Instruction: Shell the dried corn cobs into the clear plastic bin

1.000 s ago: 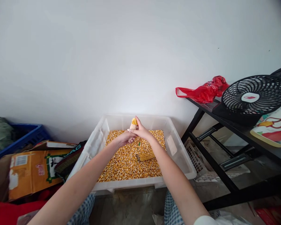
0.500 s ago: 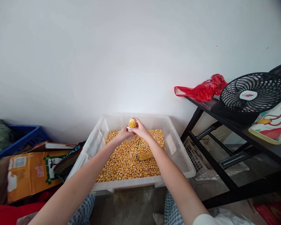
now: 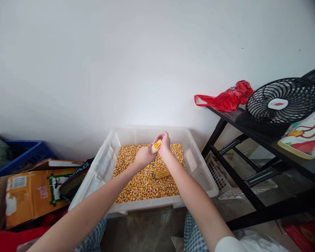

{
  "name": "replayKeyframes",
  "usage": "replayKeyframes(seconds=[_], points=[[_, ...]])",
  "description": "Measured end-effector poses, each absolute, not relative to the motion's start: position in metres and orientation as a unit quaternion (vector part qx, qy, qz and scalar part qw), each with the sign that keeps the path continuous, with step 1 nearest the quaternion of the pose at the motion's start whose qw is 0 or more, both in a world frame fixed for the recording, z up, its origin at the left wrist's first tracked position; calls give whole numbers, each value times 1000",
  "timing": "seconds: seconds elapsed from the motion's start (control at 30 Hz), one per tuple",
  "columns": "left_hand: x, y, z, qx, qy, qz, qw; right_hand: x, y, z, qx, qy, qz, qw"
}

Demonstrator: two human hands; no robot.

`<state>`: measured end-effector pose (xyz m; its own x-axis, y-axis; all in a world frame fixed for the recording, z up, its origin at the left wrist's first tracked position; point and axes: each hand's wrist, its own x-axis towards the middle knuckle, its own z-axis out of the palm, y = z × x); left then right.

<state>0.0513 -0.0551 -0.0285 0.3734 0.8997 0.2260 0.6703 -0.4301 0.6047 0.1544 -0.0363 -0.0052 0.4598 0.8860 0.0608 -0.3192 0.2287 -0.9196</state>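
Note:
Both hands meet around one corn cob (image 3: 156, 146), held above a plastic bin. My left hand (image 3: 145, 155) is closed round its near left side. My right hand (image 3: 165, 144) grips it from the right, with the fingers curled over the far side. Part of the cob shows pale where kernels are gone; yellow kernels cover the rest. Below, loose corn kernels (image 3: 139, 182) spread over the floor of the translucent bin (image 3: 204, 182). A second corn cob (image 3: 162, 173), still full of kernels, lies on them, partly hidden by my right forearm.
On the right, a black table (image 3: 254, 140) carries a red plastic bag (image 3: 225, 99) and a black fan (image 3: 283, 101). Beneath it sits a white basket (image 3: 220, 176). At the left are a cardboard box (image 3: 36, 196) and a blue crate (image 3: 28, 154). A white wall rises behind the bin.
Both hands have shifted slightly right with the corn cob. It has turned, so a pale, bare part now faces me. The view has moved a little.

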Motion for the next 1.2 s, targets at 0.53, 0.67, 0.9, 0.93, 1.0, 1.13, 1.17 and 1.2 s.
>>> replayKeyframes(seconds=[0.53, 0.67, 0.9, 0.93, 1.0, 1.13, 1.17, 1.2], points=[[42, -49, -26, 613, 352, 277, 651, 153, -34, -5, -384, -349, 517, 680], [39, -49, -15, 572, 338, 252, 704, 164, -34, -5, -353, -387, 587, 617], [47, -48, -20, 560, 408, 310, 651, 149, -41, -13, -358, -453, 559, 595], [48, -48, -21, 567, 396, 332, 641, 148, -41, -13, -349, -447, 571, 594], [49, -49, -22, 578, 373, 360, 630, 149, -41, -13, -326, -429, 601, 590], [49, -50, -25, 589, 373, 349, 626, 151, -41, -13, -317, -394, 615, 605], [50, -50, -26, 592, 374, 346, 625, 151, -40, -14, -326, -389, 612, 606], [50, -50, -27, 594, 372, 347, 622, 151, -40, -14, -338, -383, 610, 606]])
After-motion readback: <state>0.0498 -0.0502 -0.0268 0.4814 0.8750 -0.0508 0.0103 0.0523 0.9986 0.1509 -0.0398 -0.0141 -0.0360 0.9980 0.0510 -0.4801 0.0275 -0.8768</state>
